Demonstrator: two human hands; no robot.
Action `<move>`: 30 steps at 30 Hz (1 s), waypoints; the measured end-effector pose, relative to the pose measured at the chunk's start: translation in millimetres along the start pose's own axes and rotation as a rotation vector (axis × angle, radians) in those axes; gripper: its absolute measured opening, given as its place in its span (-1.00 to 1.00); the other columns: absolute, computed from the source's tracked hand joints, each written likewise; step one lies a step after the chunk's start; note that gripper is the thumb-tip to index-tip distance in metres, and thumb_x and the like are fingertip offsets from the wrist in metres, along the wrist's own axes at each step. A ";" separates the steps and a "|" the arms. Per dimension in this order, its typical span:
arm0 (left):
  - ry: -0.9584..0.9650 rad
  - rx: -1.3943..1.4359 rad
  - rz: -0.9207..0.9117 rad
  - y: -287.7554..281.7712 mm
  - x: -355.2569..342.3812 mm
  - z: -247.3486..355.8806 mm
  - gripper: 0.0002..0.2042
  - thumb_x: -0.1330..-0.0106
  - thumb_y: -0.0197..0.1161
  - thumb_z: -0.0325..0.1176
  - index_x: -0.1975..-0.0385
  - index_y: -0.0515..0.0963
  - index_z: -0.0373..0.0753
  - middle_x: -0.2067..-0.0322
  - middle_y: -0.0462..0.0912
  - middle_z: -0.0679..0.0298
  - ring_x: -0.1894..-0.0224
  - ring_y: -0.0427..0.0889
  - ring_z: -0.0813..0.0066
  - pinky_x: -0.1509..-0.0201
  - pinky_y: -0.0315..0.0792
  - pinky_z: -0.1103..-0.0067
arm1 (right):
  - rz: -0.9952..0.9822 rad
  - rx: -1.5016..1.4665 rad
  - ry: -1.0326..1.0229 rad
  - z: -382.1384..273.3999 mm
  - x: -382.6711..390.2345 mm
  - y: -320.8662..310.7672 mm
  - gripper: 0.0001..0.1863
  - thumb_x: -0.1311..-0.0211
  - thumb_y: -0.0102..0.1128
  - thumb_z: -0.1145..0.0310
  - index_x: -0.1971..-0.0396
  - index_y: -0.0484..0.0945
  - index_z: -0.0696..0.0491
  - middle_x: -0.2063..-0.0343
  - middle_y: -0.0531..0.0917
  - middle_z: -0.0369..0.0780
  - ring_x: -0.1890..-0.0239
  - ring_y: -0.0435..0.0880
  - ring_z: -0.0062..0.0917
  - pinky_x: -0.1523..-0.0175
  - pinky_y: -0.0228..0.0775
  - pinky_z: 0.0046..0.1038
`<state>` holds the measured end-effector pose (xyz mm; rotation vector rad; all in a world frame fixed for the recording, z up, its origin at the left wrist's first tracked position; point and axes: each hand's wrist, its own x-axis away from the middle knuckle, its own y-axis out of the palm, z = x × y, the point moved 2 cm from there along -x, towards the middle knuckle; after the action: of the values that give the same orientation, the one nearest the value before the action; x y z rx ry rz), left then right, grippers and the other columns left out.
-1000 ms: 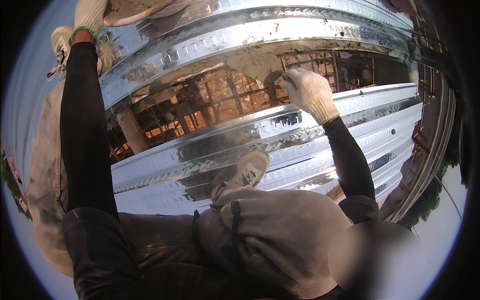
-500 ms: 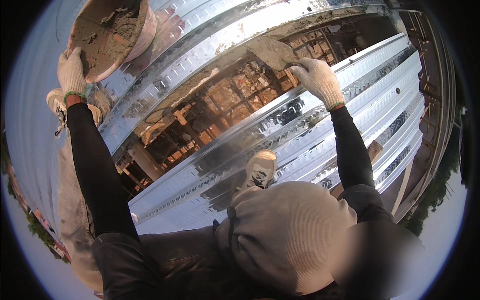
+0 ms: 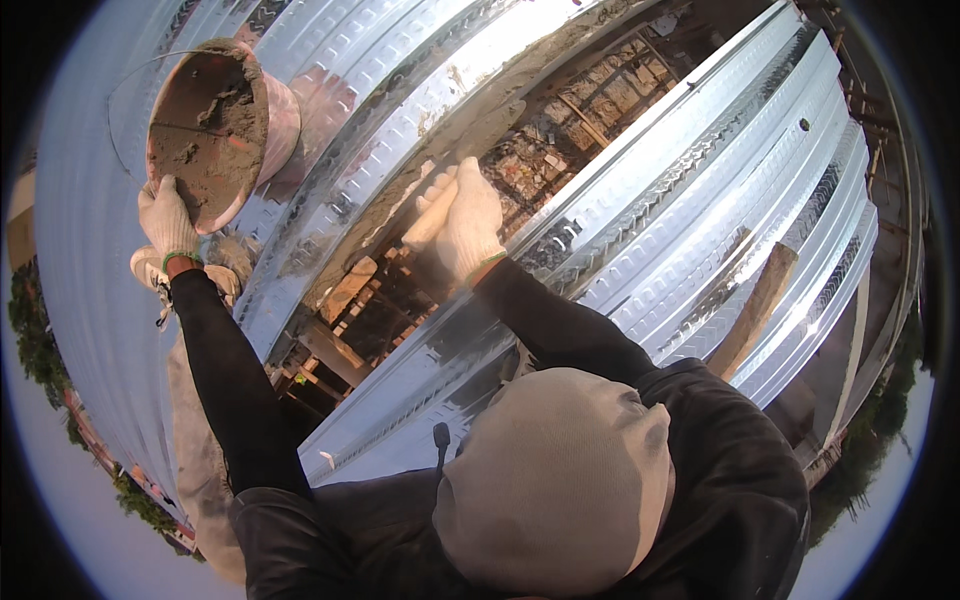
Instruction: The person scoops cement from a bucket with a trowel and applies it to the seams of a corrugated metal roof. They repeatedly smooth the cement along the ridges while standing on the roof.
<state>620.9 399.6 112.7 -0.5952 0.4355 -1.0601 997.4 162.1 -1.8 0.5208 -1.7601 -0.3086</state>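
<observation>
A tilted reddish bucket (image 3: pixel 283 125), its inside coated with grey-brown mortar (image 3: pixel 228 120), rests on the metal sheeting at the upper left. My left hand (image 3: pixel 168 218), in a white knitted glove, grips the bucket's near rim. Over the long gap in the sheeting, my gloved right hand (image 3: pixel 470 225) is closed round a trowel, whose pale wooden handle (image 3: pixel 430 222) shows beside the fingers. I cannot clearly separate its blade from the mortar-smeared strip (image 3: pixel 465 135) behind it. That strip runs along the far edge of the gap.
Ribbed shiny metal sheets (image 3: pixel 680 210) lie on both sides of the gap. Through it, rubble and timber (image 3: pixel 560 140) show far below. A wooden board (image 3: pixel 760 305) lies on the right-hand sheets. My shoe (image 3: pixel 150 268) stands near the bucket.
My right hand has swung left and nearer with the trowel, from over the gap's right part towards its middle. The bucket and left hand appear slightly lower and further right as the view shifts.
</observation>
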 end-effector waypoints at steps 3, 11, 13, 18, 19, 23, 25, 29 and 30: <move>0.014 -0.025 -0.003 12.4 9.7 13.0 -0.59 -0.47 0.35 -0.30 -0.18 0.64 -0.47 0.05 0.81 0.12 0.08 0.78 0.36 -0.12 0.62 0.41 | -0.037 -0.196 0.172 49.9 -3.0 15.8 -0.63 -0.80 0.03 0.01 0.04 0.43 0.07 0.25 0.61 -0.16 0.30 0.65 -0.28 0.06 0.65 -0.07; 0.014 -0.061 0.009 4.4 15.0 11.8 -0.58 -0.46 0.35 -0.28 -0.18 0.65 -0.46 0.04 0.81 0.11 0.08 0.78 0.36 -0.12 0.62 0.39 | 0.017 0.083 0.307 55.8 58.9 -17.1 -0.63 -0.81 0.01 -0.02 0.06 0.46 0.01 0.31 0.59 -0.25 0.30 0.66 -0.37 0.07 0.68 -0.12; 0.031 -0.088 0.026 -1.2 13.6 14.3 -0.58 -0.46 0.35 -0.28 -0.18 0.65 -0.46 0.04 0.81 0.11 0.08 0.78 0.36 -0.13 0.62 0.39 | -0.062 0.019 0.077 34.0 35.5 -0.1 -0.61 -0.82 -0.03 -0.05 0.11 0.44 -0.01 0.32 0.57 -0.28 0.33 0.60 -0.43 0.11 0.65 -0.20; -0.014 -0.043 0.015 7.4 14.8 12.8 -0.58 -0.45 0.36 -0.28 -0.17 0.66 -0.46 0.06 0.81 0.12 0.07 0.77 0.37 -0.12 0.61 0.40 | 0.006 0.110 0.088 43.0 11.2 27.1 -0.59 -0.82 -0.08 0.02 -0.03 0.40 0.13 0.30 0.58 -0.13 0.35 0.66 -0.28 0.16 0.74 -0.05; -0.003 -0.027 0.007 13.9 15.9 14.7 -0.59 -0.45 0.36 -0.28 -0.16 0.66 -0.46 0.06 0.81 0.12 0.07 0.77 0.37 -0.12 0.61 0.40 | -0.006 0.106 0.083 60.8 16.4 20.1 -0.59 -0.82 -0.07 0.02 -0.04 0.40 0.14 0.29 0.59 -0.12 0.36 0.67 -0.27 0.18 0.74 -0.03; 0.020 -0.026 0.015 12.3 17.3 16.8 -0.60 -0.45 0.37 -0.28 -0.15 0.67 -0.45 0.07 0.81 0.14 0.09 0.77 0.39 -0.11 0.61 0.41 | 0.102 0.188 0.420 88.5 58.7 -6.1 -0.60 -0.78 0.04 0.02 0.02 0.46 0.12 0.27 0.62 -0.10 0.36 0.68 -0.25 0.19 0.74 -0.03; 0.027 -0.047 0.027 3.6 17.4 17.9 -0.60 -0.45 0.37 -0.27 -0.14 0.67 -0.44 0.07 0.81 0.14 0.09 0.76 0.39 -0.11 0.61 0.41 | 0.085 0.238 0.390 78.1 71.8 -16.1 -0.60 -0.77 0.06 0.01 0.04 0.48 0.11 0.27 0.62 -0.10 0.35 0.68 -0.25 0.17 0.74 -0.06; 0.040 -0.045 0.039 5.0 32.6 23.7 -0.59 -0.45 0.35 -0.25 -0.15 0.68 -0.43 0.06 0.82 0.13 0.09 0.76 0.37 -0.13 0.60 0.40 | -0.031 0.234 0.060 26.6 64.0 -19.3 -0.60 -0.73 0.17 -0.01 0.02 0.49 0.08 0.37 0.60 -0.27 0.40 0.67 -0.46 0.24 0.75 -0.25; 0.046 -0.045 0.063 2.2 38.4 29.7 -0.59 -0.45 0.35 -0.24 -0.15 0.68 -0.43 0.06 0.82 0.12 0.08 0.76 0.36 -0.14 0.60 0.39 | -0.053 0.308 0.005 -1.1 75.5 -2.6 -0.62 -0.72 0.18 0.01 0.04 0.50 0.08 0.38 0.60 -0.29 0.43 0.64 -0.54 0.28 0.70 -0.36</move>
<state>656.7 372.9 132.1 -0.5942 0.5167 -1.0079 985.0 122.2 61.2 0.7880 -1.8007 -0.0710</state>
